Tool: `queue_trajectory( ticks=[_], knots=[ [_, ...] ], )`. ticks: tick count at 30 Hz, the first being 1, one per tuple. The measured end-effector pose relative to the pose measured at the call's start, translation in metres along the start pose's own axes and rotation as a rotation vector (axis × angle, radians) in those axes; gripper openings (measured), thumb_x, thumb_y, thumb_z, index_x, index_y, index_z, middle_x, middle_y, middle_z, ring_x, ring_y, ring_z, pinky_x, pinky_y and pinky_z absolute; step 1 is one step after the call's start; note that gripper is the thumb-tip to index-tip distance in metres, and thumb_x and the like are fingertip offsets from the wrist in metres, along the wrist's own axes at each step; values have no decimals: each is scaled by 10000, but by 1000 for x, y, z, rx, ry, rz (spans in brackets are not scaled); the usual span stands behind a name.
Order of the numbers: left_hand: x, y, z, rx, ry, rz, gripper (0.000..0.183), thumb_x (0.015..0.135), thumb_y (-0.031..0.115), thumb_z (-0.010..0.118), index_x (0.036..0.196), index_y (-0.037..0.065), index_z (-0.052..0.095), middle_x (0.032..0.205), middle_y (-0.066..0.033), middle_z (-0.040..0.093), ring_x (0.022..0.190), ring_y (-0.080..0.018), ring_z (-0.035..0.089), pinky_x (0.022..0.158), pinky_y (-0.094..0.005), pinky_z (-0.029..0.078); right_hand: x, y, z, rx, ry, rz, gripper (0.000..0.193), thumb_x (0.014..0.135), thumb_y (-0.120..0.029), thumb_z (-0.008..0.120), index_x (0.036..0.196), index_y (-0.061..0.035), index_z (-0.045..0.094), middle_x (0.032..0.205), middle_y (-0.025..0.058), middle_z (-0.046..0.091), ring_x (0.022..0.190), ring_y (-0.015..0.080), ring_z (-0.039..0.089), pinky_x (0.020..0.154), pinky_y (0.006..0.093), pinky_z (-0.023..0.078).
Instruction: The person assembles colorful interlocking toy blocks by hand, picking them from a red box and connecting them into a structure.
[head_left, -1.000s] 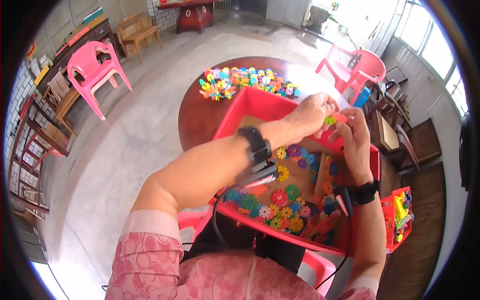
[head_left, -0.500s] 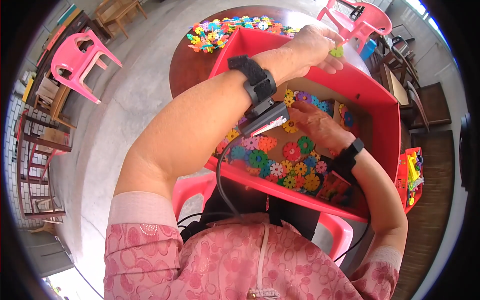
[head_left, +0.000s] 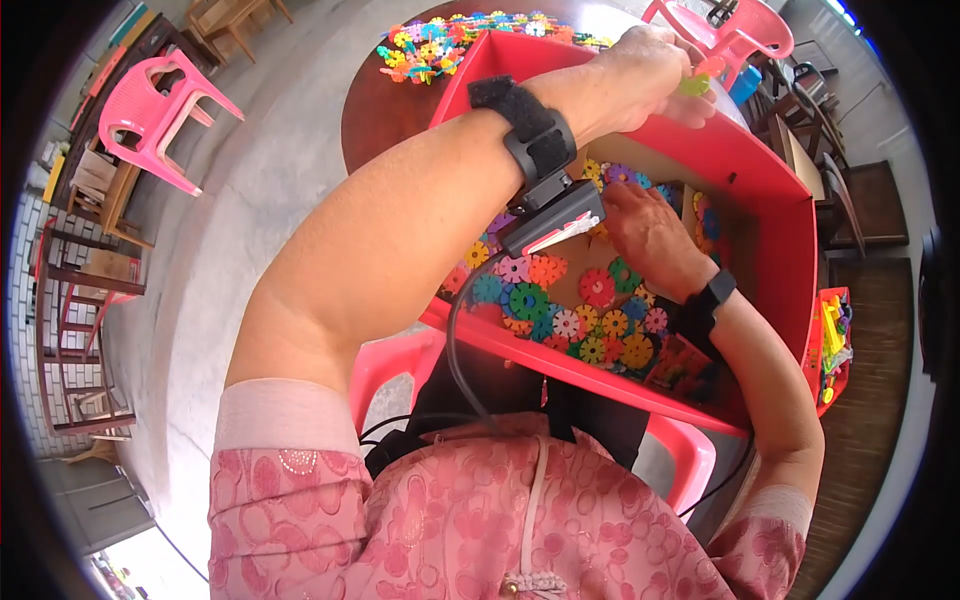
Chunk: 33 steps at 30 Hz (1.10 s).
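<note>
A red-walled cardboard box (head_left: 780, 220) sits in front of me with many colourful notched plastic discs (head_left: 597, 287) lying on its brown bottom. My left hand (head_left: 655, 75) reaches across to the far wall, holding a yellow-green notched disc (head_left: 694, 85) at its fingertips. Inside the box, my right hand (head_left: 655, 240) is low among the discs, its fingers bent together near a purple disc (head_left: 620, 173). Whatever lies under those fingertips is hidden. A black device (head_left: 550, 220) strapped to my left wrist covers some of the discs.
Behind the box, a round brown table (head_left: 375, 120) carries joined discs (head_left: 425, 55). Pink plastic chairs stand at left (head_left: 165, 115) and far right (head_left: 755, 35). A red basket (head_left: 830, 345) of coloured pieces is beside the box. A cable (head_left: 453, 345) runs from the left wrist device.
My left hand has shifted slightly right and up with the yellow-green disc. My right hand has moved a little right, and its fingers have drawn together. The view has shifted slightly.
</note>
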<state>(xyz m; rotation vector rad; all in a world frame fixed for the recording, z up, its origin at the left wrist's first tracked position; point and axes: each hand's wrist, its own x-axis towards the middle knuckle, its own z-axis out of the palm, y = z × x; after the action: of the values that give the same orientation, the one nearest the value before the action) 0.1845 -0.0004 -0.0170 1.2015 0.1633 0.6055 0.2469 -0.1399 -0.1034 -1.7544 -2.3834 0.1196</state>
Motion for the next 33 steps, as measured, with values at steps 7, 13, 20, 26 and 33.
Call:
queue_trajectory(
  ticks=[7,13,20,26,33],
  knots=[
    [5,-4,4,92,-48,-20,236,855,-35,379,1003,-88,555,868,-219,635,705,-290,669,607,-385,589,-1,-43,21,-33,44,-410,415,765,-139,569,1180,-122,572,1175,49,560,1101,235,542,918,356,447],
    [8,-11,4,-38,-37,-83,224,895,-2,387,1046,-83,531,869,-230,626,713,-327,659,636,-417,582,-5,-39,28,-74,-4,-433,319,774,-127,546,1091,-110,575,1112,31,542,1109,210,528,865,346,470],
    [11,-18,0,-89,-74,-101,217,942,50,410,1065,-95,515,896,-236,615,734,-339,657,626,-423,578,-7,-38,29,-10,-89,-329,347,773,-95,560,1118,-104,526,1067,85,541,1051,251,558,770,368,506],
    [-3,-4,1,3,-80,-99,234,914,18,431,1104,-88,517,942,-240,610,731,-324,655,614,-398,575,-2,-45,38,69,23,-298,403,801,-58,534,1201,-92,501,1230,150,473,982,292,600,728,395,528],
    [-7,-2,-2,101,-118,-209,235,955,132,433,1134,36,553,999,-127,645,804,-206,647,683,-335,540,-5,-36,47,241,-33,-264,359,766,-45,570,1125,-46,557,1191,151,501,1072,316,530,784,388,518]
  ],
)
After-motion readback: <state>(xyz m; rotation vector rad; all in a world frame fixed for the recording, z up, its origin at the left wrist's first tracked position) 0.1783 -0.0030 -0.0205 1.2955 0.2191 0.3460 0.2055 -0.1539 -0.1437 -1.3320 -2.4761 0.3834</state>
